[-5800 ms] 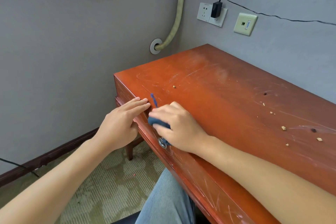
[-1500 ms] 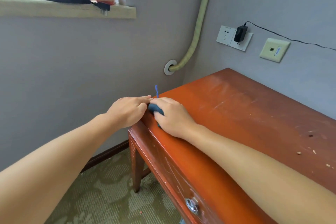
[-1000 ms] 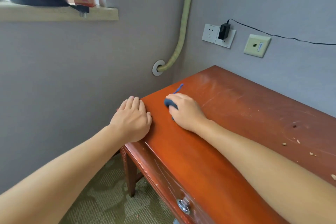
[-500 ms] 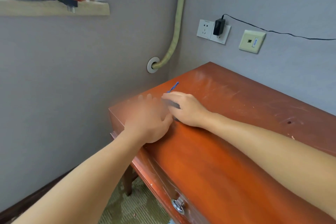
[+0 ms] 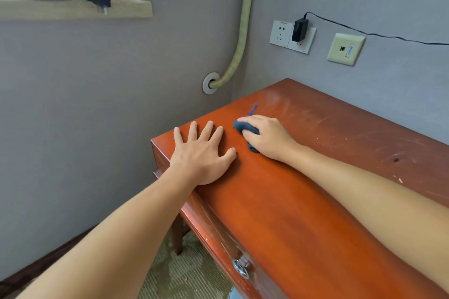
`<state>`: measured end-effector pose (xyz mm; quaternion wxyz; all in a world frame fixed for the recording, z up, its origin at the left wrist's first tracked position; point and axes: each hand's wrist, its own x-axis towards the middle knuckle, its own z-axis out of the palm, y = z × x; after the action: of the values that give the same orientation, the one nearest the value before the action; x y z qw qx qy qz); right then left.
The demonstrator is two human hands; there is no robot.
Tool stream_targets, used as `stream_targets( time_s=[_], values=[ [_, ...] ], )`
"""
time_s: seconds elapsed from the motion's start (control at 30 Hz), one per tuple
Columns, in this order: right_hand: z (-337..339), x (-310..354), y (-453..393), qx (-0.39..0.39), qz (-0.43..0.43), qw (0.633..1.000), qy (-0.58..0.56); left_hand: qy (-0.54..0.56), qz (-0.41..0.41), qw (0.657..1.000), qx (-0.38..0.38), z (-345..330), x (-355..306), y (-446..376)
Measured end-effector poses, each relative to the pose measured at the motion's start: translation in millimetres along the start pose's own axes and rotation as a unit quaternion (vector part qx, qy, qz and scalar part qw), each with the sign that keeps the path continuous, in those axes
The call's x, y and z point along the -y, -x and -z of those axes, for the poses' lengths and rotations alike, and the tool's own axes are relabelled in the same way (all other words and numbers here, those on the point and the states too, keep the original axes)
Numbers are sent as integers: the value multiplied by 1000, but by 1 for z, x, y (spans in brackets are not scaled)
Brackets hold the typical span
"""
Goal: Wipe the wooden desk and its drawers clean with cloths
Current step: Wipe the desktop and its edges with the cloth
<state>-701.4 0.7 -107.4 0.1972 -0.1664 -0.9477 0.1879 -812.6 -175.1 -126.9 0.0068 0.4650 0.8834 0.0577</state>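
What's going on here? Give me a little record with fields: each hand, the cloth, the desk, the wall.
left hand: flat on the desk top, fingers spread, holding nothing
right hand: grips the blue cloth, pressing it on the top
desk: reddish wood, scratched, specks near the right edge
drawer handle: metal, on the front
wall: black adapter plugged into the socket

Soft, even daylight fills the room, brightest at the window ledge (image 5: 75,8) at upper left, where the items are motion-smeared. The glossy counter (image 5: 303,213) shows a broad dull sheen. Faint shadows lie under each hand. Wide-angle bending curves the edges.
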Motion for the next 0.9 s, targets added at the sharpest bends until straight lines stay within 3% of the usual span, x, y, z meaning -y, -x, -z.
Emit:
stream_targets(
  time_s=[0.1, 0.3, 0.37, 0.47, 0.53, 0.77, 0.83, 0.9],
  values=[
    [-1, 0, 9, -41, -46, 997, 47, 5, -3, 1000, -1, 0, 1, 0],
    [13, -2, 51, 73, 95, 993, -7, 8, 0, 1000, -7, -1, 2, -2],
    [23, -18, 45, 50, 51, 997, 11, 10, 2, 1000, 0, -1, 2, -2],
    [31, -35, 26, -1, -90, 996, 8, 7, 3, 1000, 9, 1, 2, -2],
    [25, -34, 21, -25, -114, 993, 22, 5, 4, 1000, 12, 2, 2, -1],
    [19, -5, 77, 60, 84, 994, -30, -14, 17, 1000, 18, 1, -2, -3],
    [27, -18, 64, 60, 64, 996, -12, -23, 17, 999, 27, 4, -4, -4],
    [32, -31, 35, 32, -23, 999, 28, -34, 14, 999, 39, 12, -6, -7]
  ],
)
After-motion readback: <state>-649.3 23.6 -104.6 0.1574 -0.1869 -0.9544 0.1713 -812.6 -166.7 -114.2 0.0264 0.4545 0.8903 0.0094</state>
